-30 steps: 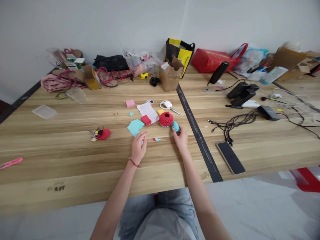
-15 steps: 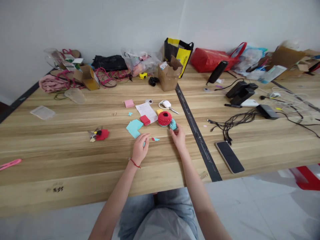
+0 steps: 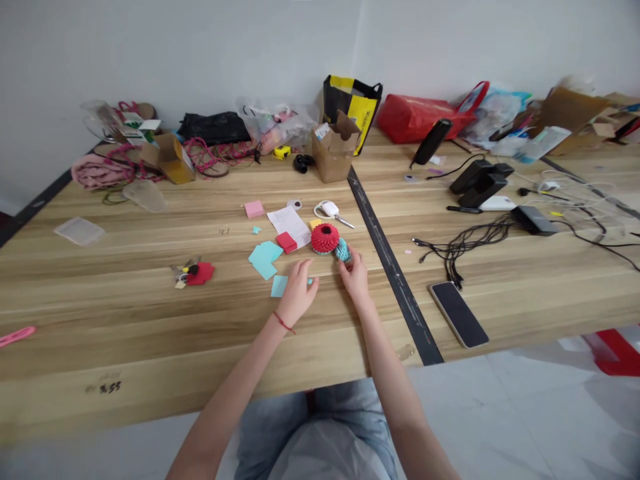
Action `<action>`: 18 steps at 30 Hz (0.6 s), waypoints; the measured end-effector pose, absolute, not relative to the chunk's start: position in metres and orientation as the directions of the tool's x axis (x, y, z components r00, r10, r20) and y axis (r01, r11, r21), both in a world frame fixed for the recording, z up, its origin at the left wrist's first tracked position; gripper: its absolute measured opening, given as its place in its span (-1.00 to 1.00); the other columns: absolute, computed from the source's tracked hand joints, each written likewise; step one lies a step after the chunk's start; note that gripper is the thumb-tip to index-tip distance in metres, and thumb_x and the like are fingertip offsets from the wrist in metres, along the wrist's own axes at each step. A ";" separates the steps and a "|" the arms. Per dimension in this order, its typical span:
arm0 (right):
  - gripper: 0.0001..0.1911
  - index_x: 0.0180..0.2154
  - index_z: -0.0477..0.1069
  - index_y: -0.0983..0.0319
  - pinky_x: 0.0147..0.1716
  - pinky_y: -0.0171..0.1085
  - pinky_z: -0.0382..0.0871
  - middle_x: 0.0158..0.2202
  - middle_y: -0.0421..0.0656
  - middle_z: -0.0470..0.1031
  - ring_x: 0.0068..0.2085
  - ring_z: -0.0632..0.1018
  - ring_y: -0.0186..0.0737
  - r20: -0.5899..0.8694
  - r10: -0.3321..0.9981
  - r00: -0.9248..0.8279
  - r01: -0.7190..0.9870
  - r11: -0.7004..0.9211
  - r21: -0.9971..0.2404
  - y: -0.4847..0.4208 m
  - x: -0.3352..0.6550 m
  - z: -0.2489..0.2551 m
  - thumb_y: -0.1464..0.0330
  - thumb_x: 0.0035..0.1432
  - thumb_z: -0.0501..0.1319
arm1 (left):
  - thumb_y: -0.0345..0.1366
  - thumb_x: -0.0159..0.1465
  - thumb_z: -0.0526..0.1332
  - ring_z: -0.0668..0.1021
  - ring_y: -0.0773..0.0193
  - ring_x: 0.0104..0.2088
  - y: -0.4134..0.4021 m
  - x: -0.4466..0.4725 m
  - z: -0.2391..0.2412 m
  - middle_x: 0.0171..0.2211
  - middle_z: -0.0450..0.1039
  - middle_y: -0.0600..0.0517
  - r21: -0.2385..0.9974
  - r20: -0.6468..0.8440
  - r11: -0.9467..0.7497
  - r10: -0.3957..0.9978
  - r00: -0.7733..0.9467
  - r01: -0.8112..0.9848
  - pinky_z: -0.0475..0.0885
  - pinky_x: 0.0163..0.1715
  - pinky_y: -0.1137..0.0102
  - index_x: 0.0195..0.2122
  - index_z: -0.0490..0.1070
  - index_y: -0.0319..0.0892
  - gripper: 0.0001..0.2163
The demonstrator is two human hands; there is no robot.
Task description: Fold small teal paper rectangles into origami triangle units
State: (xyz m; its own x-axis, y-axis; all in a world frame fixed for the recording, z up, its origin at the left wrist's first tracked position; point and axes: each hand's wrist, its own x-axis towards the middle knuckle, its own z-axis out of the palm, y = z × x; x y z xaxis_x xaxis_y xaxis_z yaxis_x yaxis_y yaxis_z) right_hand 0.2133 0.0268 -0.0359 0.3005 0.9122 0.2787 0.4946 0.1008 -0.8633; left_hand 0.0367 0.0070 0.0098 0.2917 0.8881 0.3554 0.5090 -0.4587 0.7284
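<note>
My left hand rests on the wooden table with its fingers curled over a small red-and-teal paper scrap; a light blue paper square lies just left of it. My right hand pinches a small teal folded-paper piece that sits against a red folded-paper ring. Beside them lie light blue paper sheets, a red paper block, a white slip and a pink pad.
White-handled scissors lie behind the ring. A phone and black cables are to the right of a dark seam. A red paper figure lies left. Bags, a cardboard box and clutter line the wall.
My left hand slid right toward the paper scrap, leaving a light blue square on the table. My right hand stayed at the teal piece. The view shifted slightly.
</note>
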 end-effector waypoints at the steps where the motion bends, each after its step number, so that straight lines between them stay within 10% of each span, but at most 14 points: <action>1: -0.45 0.15 0.17 0.21 -0.35 -0.24 0.38 -0.11 -0.04 0.29 -0.45 0.37 -0.34 0.278 0.914 0.295 0.494 0.103 -0.863 0.026 0.213 -0.035 0.28 0.12 0.11 | -0.42 0.21 0.09 0.31 0.07 0.12 0.014 0.042 0.011 0.05 0.24 -0.18 0.717 0.369 -0.472 0.881 0.296 0.513 0.26 0.11 0.12 0.12 0.15 -0.18 -0.58; 8: -0.48 0.15 0.19 0.18 -0.32 -0.22 0.39 -0.09 -0.03 0.26 -0.47 0.37 -0.37 0.260 0.927 0.272 0.483 0.103 -0.870 0.023 0.212 -0.030 0.33 0.13 0.10 | -0.30 0.13 0.26 0.08 -0.07 0.25 0.082 0.069 -0.004 0.21 0.01 -0.28 0.730 0.438 -0.508 0.861 0.257 0.458 0.04 0.20 0.00 0.22 -0.09 -0.22 -0.30; 18: -0.50 0.16 0.18 0.18 -0.25 -0.20 0.41 -0.01 0.02 0.22 -0.40 0.44 -0.33 0.280 0.923 0.265 0.517 0.109 -0.849 0.023 0.209 -0.030 0.34 0.17 0.08 | -0.27 0.10 0.30 0.31 0.03 0.11 0.112 0.069 -0.014 0.05 0.24 -0.21 0.721 0.464 -0.545 0.839 0.286 0.428 0.21 0.12 0.12 0.12 0.12 -0.21 -0.42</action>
State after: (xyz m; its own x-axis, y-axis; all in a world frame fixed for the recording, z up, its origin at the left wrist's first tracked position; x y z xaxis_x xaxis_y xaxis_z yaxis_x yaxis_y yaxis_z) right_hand 0.2091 0.0226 -0.0298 0.2647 0.9228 0.2798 0.5175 0.1089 -0.8487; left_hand 0.0687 0.1124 -0.0145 0.2856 0.8386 0.4640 0.4283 -0.5447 0.7210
